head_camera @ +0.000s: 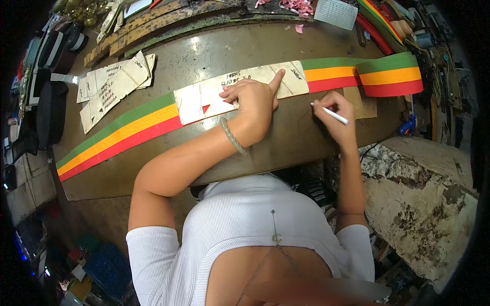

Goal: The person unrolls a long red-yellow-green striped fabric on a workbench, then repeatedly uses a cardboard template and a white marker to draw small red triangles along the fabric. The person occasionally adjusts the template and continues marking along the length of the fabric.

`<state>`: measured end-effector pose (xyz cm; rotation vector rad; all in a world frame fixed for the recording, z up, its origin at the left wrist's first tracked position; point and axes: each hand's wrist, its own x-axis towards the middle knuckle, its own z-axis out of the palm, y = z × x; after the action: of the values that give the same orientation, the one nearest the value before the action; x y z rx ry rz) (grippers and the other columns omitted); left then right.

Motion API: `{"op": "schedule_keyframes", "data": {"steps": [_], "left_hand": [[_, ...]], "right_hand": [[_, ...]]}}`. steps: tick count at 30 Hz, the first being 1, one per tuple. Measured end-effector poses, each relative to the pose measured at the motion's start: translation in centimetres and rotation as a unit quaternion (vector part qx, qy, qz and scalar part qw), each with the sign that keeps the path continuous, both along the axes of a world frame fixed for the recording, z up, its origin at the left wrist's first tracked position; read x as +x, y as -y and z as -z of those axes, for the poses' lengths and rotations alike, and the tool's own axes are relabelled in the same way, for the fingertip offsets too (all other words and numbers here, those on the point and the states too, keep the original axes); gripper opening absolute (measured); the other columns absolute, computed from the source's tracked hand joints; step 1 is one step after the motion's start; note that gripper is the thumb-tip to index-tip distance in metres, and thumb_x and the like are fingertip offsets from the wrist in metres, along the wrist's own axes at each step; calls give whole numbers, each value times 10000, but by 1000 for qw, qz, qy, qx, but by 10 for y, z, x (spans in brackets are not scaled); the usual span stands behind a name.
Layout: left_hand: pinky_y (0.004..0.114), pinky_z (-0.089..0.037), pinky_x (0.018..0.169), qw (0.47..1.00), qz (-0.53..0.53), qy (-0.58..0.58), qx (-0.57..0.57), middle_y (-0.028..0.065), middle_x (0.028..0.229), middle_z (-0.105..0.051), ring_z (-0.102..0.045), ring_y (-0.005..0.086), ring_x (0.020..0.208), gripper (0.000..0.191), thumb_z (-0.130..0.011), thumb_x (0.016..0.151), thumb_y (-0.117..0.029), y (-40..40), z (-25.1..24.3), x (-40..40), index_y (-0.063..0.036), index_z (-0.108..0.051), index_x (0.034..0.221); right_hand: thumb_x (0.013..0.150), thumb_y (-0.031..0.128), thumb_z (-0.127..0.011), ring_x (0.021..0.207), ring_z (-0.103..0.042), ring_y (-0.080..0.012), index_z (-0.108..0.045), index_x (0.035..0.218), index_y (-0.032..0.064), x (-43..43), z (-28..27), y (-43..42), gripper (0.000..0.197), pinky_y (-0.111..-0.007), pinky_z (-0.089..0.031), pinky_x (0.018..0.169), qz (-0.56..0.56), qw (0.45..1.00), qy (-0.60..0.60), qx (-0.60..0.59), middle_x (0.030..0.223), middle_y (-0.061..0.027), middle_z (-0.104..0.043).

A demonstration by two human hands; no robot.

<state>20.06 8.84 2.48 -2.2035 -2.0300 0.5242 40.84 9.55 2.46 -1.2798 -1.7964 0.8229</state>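
A long webbing strap point(126, 134), striped green, yellow and red, runs across the table in front of me. On its middle part lies a pale flat template point(191, 101) bearing handwriting and small triangular cut-outs, with red showing through one. My left hand point(252, 99) rests on this template, fingers spread, index finger pointing to its right end. Between the thumb and fingers of my right hand point(338, 111) is a white pen point(337, 116). Its tip is near the template's lower right corner, off the strap. At the right, the strap folds back in a loop point(390, 78).
More pale templates point(115, 90) lie stacked at the left. Worn wooden bars point(153, 28) line the table's far side. Pink scraps point(298, 7) and a sheet of paper point(335, 14) are at the back. A blue-handled tool point(407, 124) sits by the right edge, beyond a cardboard piece point(361, 105).
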Motion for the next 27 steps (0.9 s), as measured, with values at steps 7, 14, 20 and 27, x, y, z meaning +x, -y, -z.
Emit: {"op": "schedule_keyframes", "data": {"steps": [7,14,20,27], "left_hand": [[402,-554,760,912,276,271,136,137,984,-630,-627,312,963,734,-726,755,-554,-46,-6,-5,-98,-493,1279],[455,-555,747,850,252,430,172,198,1020,-623,-656,381,911,758,-793,702,-416,-43,-64,-13,-87,-488,1312],[419,-490,945,463,330,778,267,260,1201,-553,-580,403,1108,869,-830,664,-442,-33,-107,45,-47,-461,1344],[499,-390,956,931,117,303,167,265,1414,-451,-498,381,1224,980,-749,697,-648,-17,-3,-12,-75,-407,1415]], "right_hand": [[1069,432,-350,688,-678,-192,-506,1134,-63,16,-13,33,523,-285,-547,639,141,948,-233,-168,882,-212,-689],[984,235,-606,1119,-602,-268,-464,1214,-40,7,1,31,386,-361,-492,958,24,958,-284,3,1245,-251,-568],[847,281,-764,1262,-461,-241,-380,1406,7,-36,0,43,731,-404,-385,1059,45,988,-126,-72,1362,-142,-481],[738,159,-794,1052,-547,-312,-434,1065,58,17,-48,14,496,-449,-415,931,172,944,204,192,1202,-154,-578]]}}
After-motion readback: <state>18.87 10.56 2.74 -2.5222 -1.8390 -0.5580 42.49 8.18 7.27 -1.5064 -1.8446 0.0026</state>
